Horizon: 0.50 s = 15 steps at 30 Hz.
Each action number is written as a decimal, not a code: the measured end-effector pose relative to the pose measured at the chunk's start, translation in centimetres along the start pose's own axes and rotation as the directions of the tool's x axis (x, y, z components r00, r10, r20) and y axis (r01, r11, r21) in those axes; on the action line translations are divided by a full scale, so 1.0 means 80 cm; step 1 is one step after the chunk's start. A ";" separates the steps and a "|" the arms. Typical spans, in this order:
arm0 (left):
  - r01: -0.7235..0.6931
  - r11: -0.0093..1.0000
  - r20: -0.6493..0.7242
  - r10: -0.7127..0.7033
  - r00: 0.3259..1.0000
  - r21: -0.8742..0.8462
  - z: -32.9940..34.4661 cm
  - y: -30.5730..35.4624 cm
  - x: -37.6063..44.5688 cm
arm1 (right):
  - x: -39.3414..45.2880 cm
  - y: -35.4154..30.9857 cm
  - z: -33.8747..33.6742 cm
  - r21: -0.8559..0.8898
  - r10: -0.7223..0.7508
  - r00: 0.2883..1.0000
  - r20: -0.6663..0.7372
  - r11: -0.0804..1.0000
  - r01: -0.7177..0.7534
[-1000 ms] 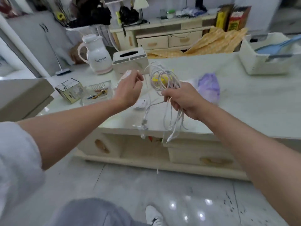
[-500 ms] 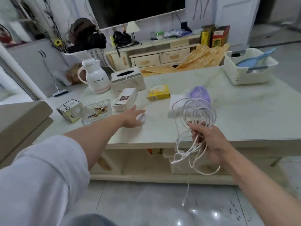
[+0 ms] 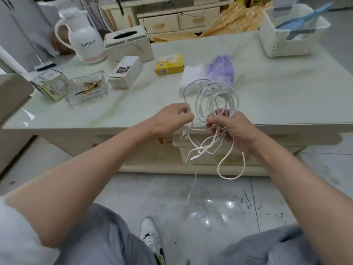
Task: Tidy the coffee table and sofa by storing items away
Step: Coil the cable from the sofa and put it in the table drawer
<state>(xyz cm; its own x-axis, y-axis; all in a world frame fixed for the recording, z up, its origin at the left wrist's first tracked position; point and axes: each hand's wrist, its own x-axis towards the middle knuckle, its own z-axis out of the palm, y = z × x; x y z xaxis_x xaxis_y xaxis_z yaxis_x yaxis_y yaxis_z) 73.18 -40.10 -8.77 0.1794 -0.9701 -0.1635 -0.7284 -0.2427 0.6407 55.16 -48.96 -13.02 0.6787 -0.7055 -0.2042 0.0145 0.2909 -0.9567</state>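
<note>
A tangle of white cables (image 3: 214, 96) hangs in loops over the front edge of the pale coffee table (image 3: 286, 96). My right hand (image 3: 232, 129) is shut on the bundle at its middle, loops standing above the fist and loose ends dangling toward the floor. My left hand (image 3: 172, 119) sits just left of it, fingers pinched on one strand of the same cables. A small white plug hangs under the left hand.
On the table: a white jug (image 3: 84, 39), a tissue box (image 3: 129, 44), a white carton (image 3: 125, 71), a yellow box (image 3: 170, 64), a glass dish (image 3: 87, 89), a small box (image 3: 50, 85), a purple and white bag (image 3: 215, 71), a white basket (image 3: 290, 31). Drawers sit under the tabletop.
My left hand came back from the tabletop and took hold of a strand. The right hand lifted the bundle toward the table edge. The view tilted down.
</note>
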 end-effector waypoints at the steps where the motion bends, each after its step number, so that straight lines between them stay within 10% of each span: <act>1: 0.023 0.999 -0.046 -0.025 0.999 -0.041 0.008 -0.005 -0.007 | -0.001 0.003 -0.003 -0.022 -0.010 1.000 0.011 1.000 0.011; 11: -0.042 0.831 0.155 0.152 0.976 -0.554 0.066 0.010 -0.026 | -0.019 0.019 0.037 -0.149 -0.193 0.976 -0.099 0.973 0.177; 15: -0.019 0.781 0.078 0.086 0.993 -0.624 0.069 -0.002 -0.027 | -0.025 0.015 0.043 0.061 -0.010 0.996 0.090 0.998 0.005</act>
<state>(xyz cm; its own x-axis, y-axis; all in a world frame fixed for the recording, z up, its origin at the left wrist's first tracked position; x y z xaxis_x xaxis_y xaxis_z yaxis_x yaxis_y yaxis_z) 69.25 -37.91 -12.67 0.0643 -0.9841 -0.1658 -0.1601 -0.1742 0.9716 56.35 -44.98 -13.01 0.7422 -0.6470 -0.1750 0.0623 0.3265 -0.9432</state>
